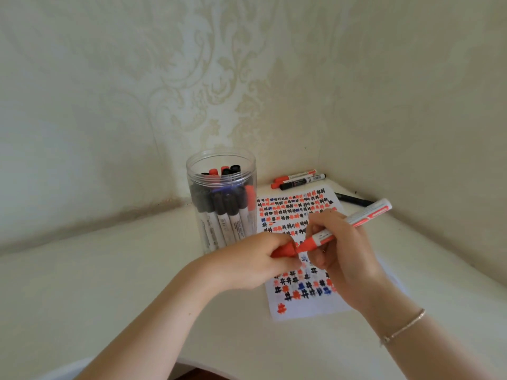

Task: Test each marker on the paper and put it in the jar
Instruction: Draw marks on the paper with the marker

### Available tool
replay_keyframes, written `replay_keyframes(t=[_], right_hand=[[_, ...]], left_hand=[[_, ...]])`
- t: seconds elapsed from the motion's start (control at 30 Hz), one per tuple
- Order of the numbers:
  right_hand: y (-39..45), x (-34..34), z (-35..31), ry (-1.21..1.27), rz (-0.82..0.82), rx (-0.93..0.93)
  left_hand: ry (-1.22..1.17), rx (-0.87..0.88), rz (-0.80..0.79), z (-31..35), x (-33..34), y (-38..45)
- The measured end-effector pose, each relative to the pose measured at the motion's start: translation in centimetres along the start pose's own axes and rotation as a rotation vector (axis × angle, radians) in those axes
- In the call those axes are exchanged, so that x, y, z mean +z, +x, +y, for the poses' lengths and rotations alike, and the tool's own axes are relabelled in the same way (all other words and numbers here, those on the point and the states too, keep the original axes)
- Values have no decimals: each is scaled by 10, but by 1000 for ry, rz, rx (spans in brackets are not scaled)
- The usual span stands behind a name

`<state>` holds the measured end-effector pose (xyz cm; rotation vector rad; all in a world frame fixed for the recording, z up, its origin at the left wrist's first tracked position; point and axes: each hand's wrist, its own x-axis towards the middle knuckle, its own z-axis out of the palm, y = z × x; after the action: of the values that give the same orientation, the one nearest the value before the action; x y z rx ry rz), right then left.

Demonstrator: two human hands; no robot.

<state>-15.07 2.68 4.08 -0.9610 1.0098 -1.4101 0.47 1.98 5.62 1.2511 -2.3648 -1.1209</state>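
A cream wallpaper (208, 86) with a pale embossed damask scroll pattern covers the two walls, which meet in a corner (319, 149) at the right. Below them runs a smooth off-white tabletop (109, 270), its curved front edge showing dark wood (197, 375) beneath. Soft, even daylight fills the space.

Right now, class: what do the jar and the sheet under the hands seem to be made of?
Jar: likely clear plastic, glossy; the markers inside show through its wall and the rim catches light. Sheet: seemingly thin matte white paper; it lies flat and holds ink marks without glare.
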Motion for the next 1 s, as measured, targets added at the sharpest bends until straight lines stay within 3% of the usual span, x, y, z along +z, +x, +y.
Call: replay_keyframes(t=[0.27, 0.43, 0.53, 0.6, 0.7, 0.87, 1.0], right_hand=[[0, 1, -2, -84, -58, -19], [6, 0, -13, -94, -73, 38], [22, -4, -39, 9, 161, -51], [31, -2, -52, -167, 232, -153], [35, 11, -55, -386, 177, -179], [25, 24, -53, -288, 116, -96], [18, 24, -53, -212, 99, -43]], left_hand=[[-136, 71, 7, 11, 4, 3], [-349, 104, 214, 27, 8, 0], [-147, 108, 422, 35, 4, -1], [85, 113, 577, 47, 0, -3], [400, 17, 760, 61, -10, -6], [593, -96, 898, 69, -25, -7], [628, -29, 912, 67, -26, -10]])
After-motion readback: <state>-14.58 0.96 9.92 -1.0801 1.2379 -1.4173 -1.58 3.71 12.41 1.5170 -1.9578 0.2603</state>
